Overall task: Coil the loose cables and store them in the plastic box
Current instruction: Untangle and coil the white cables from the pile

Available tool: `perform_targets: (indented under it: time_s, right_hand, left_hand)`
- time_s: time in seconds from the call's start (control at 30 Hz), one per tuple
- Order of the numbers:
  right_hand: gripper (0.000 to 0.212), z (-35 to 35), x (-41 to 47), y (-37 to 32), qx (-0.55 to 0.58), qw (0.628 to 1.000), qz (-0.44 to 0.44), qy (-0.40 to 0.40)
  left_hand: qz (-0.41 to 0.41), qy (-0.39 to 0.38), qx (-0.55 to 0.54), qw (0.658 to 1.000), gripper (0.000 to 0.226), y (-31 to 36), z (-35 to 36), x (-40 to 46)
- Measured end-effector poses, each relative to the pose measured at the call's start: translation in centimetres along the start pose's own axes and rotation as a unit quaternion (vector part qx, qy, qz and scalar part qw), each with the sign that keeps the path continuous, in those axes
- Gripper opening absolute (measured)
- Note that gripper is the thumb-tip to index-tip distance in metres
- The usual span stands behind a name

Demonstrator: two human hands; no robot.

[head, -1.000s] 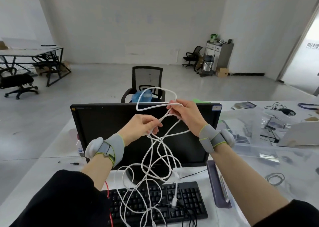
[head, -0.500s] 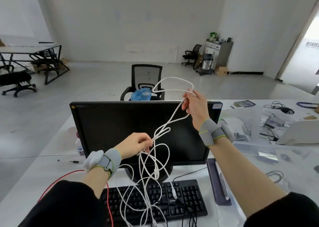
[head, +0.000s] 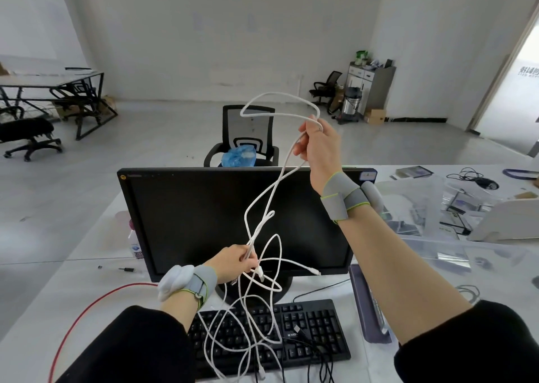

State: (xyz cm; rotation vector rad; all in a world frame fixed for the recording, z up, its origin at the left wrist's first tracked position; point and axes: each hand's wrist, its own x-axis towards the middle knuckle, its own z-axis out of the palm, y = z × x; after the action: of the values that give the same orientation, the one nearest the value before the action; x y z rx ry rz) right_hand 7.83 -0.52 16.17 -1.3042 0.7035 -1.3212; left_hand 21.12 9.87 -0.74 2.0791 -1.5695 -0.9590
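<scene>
The right hand [head: 319,146] is raised and grips a loop of the white cable [head: 264,216], which arcs above its fingers. The strands run down to the left hand [head: 233,266], which pinches them. Below that hand the tangled rest hangs over the keyboard [head: 291,336] on the desk [head: 87,277].
</scene>
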Motion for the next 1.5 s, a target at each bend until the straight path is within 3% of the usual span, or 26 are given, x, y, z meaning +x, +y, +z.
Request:
perform_targets:
  time_s: [0.2, 0.37, 0.47, 0.63, 0.93, 1.07, 1.27, 1.4, 1.5]
  right_hand:
    - [0.034, 0.3, 0.2, -0.8, -0.028, 0.998, 0.02, -0.048]
    - [0.029, -0.8, -1.3, 3.5, -0.201, 0.966, 0.08, -0.14]
    - [0.022, -1.7, -2.8, 6.7, -0.322, 0.921, 0.084, -0.203]
    - [0.044, -3.1, -4.0, 8.0, -0.339, 0.898, 0.124, -0.251]
    - [0.044, -4.1, -3.5, 7.7, -0.311, 0.931, 0.096, -0.162]
    - [0.041, -4.8, -4.0, 8.1, -0.307, 0.935, 0.107, -0.138]
    - [0.039, -5.3, -4.0, 8.0, -0.308, 0.941, 0.102, -0.099]
    - [0.037, -5.1, -4.0, 7.4, -0.256, 0.958, 0.11, -0.073]
    - [0.036, -4.9, -4.1, 6.5, -0.218, 0.97, 0.096, -0.055]
  left_hand:
    - [0.009, 0.025, -0.016, 1.0, 0.02, 0.3, -0.7, 0.2]
    - [0.01, 0.024, 0.013, 1.0, 0.024, 1.3, -1.4, -0.2]
    - [0.04, 0.036, 0.006, 0.999, 0.028, 2.0, -2.0, -0.4]
    - [0.069, 0.018, -0.029, 0.997, 0.032, 0.8, -1.7, -0.8]
    - [0.095, 0.006, -0.174, 0.98, 0.025, -0.6, 0.1, -2.2]
    - [0.102, 0.042, -0.194, 0.975, 0.017, -0.9, 0.6, -2.1]
    - [0.116, 0.09, -0.136, 0.98, 0.013, -0.4, 1.3, -1.6]
    - [0.13, 0.05, -0.11, 0.984, 0.004, -0.5, 1.8, -1.3]
    - [0.094, 0.007, -0.07, 0.993, 0.007, -0.7, 2.1, -1.3]
